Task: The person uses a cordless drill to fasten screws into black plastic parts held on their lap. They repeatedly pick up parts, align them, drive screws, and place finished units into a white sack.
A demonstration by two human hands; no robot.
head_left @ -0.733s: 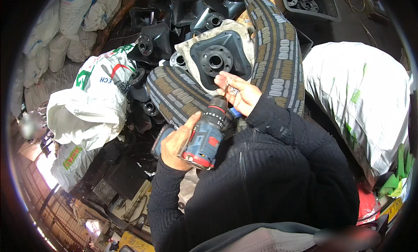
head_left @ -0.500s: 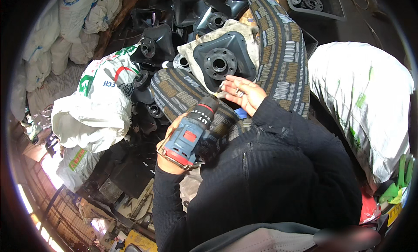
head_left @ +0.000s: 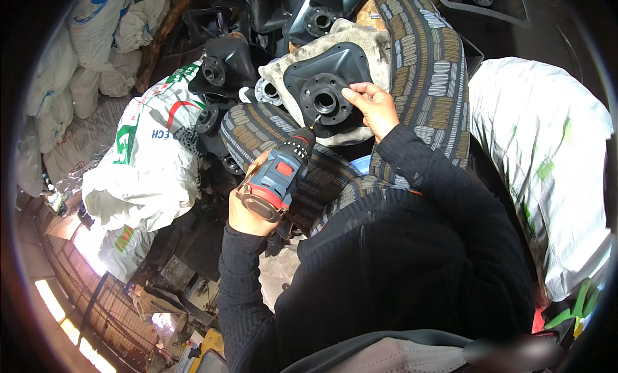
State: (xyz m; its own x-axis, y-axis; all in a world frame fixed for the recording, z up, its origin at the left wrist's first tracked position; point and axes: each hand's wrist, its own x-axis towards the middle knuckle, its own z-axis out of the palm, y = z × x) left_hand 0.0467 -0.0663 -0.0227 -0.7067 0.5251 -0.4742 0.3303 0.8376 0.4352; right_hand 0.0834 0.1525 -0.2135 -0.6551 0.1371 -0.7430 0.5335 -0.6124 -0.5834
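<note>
My left hand (head_left: 248, 209) is wrapped around a blue-and-red cordless drill (head_left: 281, 173). Its thin bit reaches the lower left edge of a round black flange (head_left: 325, 101), which has a central bore and a ring of holes. The flange stands up from a square dark metal housing (head_left: 347, 60) lying on a pale, stained cloth (head_left: 277, 70). At the flange's upper right edge my right hand (head_left: 376, 109) is closed, thumb and forefinger pinched together. Whatever is between those fingertips is hidden.
A patterned cushion (head_left: 428, 76) curves around the work. More dark flanged housings (head_left: 225, 64) are piled behind and to the left. White sacks stand at left (head_left: 145, 173) and right (head_left: 534, 147), and a grey bin (head_left: 486, 12) lies at the far right.
My right hand has gone up from near the drill's tip to the flange's edge, its fingers closing into a pinch. The drill's bit now meets the flange.
</note>
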